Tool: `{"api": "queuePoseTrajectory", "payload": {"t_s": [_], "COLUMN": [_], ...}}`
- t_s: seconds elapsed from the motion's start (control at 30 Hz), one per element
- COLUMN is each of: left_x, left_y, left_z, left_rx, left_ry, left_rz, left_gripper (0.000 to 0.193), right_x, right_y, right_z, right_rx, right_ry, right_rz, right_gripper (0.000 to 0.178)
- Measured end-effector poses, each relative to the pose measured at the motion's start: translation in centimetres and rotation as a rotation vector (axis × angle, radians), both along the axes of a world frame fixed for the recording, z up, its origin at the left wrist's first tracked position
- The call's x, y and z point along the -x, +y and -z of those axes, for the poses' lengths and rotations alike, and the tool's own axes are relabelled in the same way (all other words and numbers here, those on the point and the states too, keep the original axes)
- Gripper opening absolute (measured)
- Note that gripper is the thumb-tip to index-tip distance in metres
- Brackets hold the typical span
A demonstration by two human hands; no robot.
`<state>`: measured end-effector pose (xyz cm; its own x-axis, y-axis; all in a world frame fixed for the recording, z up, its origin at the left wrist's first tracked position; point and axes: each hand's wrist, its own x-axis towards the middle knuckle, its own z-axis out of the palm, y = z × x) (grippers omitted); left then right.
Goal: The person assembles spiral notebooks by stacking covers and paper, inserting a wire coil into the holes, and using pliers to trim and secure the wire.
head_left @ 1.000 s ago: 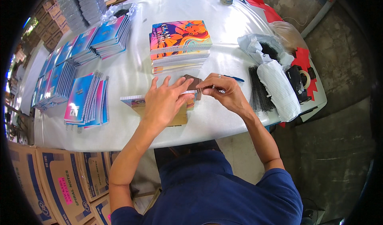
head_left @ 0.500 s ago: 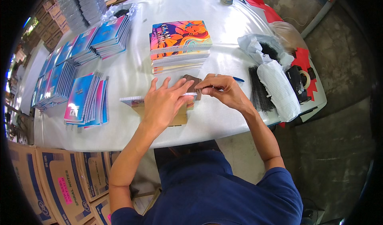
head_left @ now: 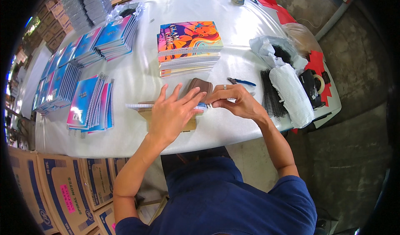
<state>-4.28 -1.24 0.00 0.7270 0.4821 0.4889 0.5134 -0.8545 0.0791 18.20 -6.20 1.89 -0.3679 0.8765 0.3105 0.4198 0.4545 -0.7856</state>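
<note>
My left hand [head_left: 175, 113] lies over a notepad-like stack of pages [head_left: 137, 106], its fingers stretched and spread across the top edge. Under that stack is a tan board [head_left: 190, 126], partly covered by my hand and wrist. At the stack's right end, my right hand [head_left: 237, 101] pinches with thumb and forefinger; what sits between the fingertips is too small to tell. A brown block [head_left: 201, 86] stands just beyond the fingers of both hands. Blue-handled pliers [head_left: 242, 82] lie on the table behind my right hand.
Colourful illustrated notebooks [head_left: 189, 37] are stacked beyond my hands. Blue and pink spiral notebooks [head_left: 85, 101] stand in piles at left. Black binding coils [head_left: 271, 95], a white wrapped roll [head_left: 291, 95] and a tape dispenser [head_left: 310, 87] are at right. Cartons [head_left: 66, 189] stand below the table's left side.
My right hand has shifted slightly down at the stack's end, and the pliers behind it show more fully. More of the brown block is visible. My left hand stays over the stack.
</note>
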Motion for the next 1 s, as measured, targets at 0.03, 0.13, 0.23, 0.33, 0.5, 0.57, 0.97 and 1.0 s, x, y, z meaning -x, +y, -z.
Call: {"api": "queuePoseTrajectory", "payload": {"t_s": [0.03, 0.13, 0.23, 0.33, 0.5, 0.57, 0.97, 1.0], "left_x": [-0.1, -0.2, -0.4, -0.7, -0.9, -1.0, -1.8, -1.8], "left_y": [-0.1, -0.2, -0.2, 0.1, 0.4, 0.3, 0.1, 0.0], "left_z": [0.0, -0.2, -0.1, -0.4, -0.7, -0.8, -1.4, -1.5], "left_rx": [-0.007, -0.005, 0.037, 0.117, 0.186, 0.196, 0.288, 0.299], "left_ry": [-0.007, -0.004, -0.017, -0.043, -0.009, 0.001, 0.013, 0.026], "left_rz": [0.002, -0.014, -0.03, -0.06, -0.062, -0.062, -0.044, -0.054], "left_gripper": [0.046, 0.046, 0.046, 0.044, 0.049, 0.05, 0.059, 0.059], "right_x": [0.0, 0.2, 0.6, 1.4, 1.5, 2.3, 1.6, 1.4], "right_y": [-0.3, -1.3, -1.8, -2.0, -2.2, -1.9, -0.9, -1.0], "right_z": [-0.2, -0.2, -0.1, -0.1, 0.4, -0.3, -0.2, -0.1], "right_rx": [-0.005, -0.025, -0.095, -0.241, -0.233, -0.265, -0.417, -0.384], "right_ry": [0.003, -0.022, -0.159, -0.32, -0.476, -0.425, -0.552, -0.593], "right_rz": [-0.002, 0.017, 0.111, 0.242, 0.293, 0.335, 0.21, 0.195], "right_gripper": [0.02, 0.021, 0.027, 0.03, 0.02, 0.019, 0.023, 0.023]}}
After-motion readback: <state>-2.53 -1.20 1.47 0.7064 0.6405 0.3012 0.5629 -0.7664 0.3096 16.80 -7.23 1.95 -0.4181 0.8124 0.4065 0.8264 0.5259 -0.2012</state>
